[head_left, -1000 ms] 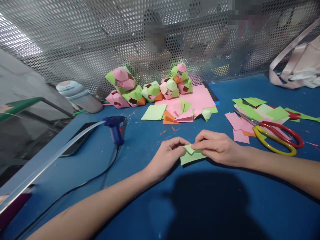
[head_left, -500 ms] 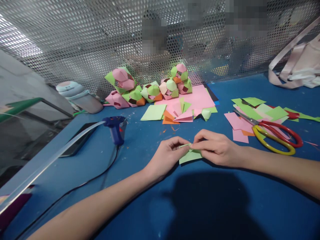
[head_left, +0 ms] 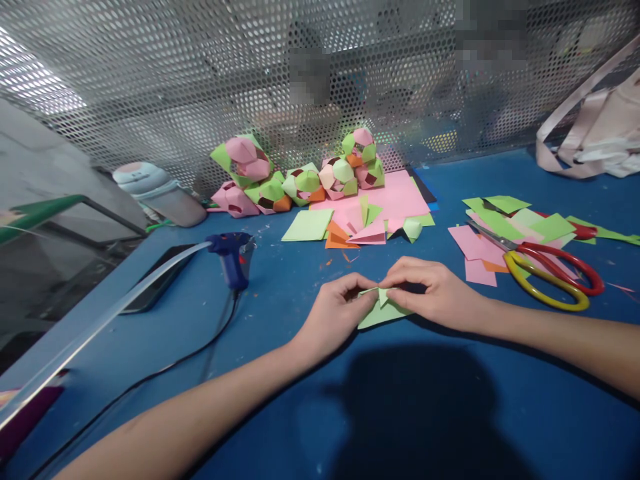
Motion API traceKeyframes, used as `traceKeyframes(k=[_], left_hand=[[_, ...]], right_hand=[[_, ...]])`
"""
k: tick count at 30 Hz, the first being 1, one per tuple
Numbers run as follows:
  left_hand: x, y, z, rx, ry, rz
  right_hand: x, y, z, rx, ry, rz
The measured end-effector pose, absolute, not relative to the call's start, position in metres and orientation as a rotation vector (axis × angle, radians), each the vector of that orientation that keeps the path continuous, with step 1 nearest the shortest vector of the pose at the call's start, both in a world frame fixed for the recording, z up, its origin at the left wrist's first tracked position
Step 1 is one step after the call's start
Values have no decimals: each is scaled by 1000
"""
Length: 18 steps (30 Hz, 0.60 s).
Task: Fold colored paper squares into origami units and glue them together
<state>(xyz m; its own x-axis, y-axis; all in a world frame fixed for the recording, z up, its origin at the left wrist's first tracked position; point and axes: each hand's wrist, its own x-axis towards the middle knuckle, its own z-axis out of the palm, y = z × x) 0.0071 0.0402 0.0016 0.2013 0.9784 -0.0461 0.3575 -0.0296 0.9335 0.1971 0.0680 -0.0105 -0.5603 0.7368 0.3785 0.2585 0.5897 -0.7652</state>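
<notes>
A pale green sheet of paper (head_left: 383, 315) lies on the blue table between my hands, with a small pointed fold at the middle of its far edge. My left hand (head_left: 337, 308) pinches the sheet's left side between thumb and fingers. On the other side, my right hand (head_left: 433, 288) is closed on the paper close to the fold, its thumb and fingertips at the far edge. The fingertips of both hands almost meet there. Part of the sheet's right end is hidden under my right hand.
A blue glue gun (head_left: 233, 260) with a long glue stick and a black cord stands at left, near a phone (head_left: 157, 280). Scissors (head_left: 550, 273) rest on paper scraps at right. Folded paper balls (head_left: 303, 183) and a green paper stack (head_left: 307, 225) sit behind, before a perforated metal panel (head_left: 215, 80).
My right thumb and fingers have shifted slightly and parted, uncovering the small triangular fold at the sheet's far edge. My left hand stays nearly still.
</notes>
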Motion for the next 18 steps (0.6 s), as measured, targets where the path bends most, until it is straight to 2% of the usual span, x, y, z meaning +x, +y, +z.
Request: traceKeyframes(k=[8,18], left_hand=[[8,41,0,1640,1294,853],[8,39,0,1646,1290,858]], right_hand=[[195,66,-11,-970,-2083,923],[198,69,-12,-905,-2078,861]])
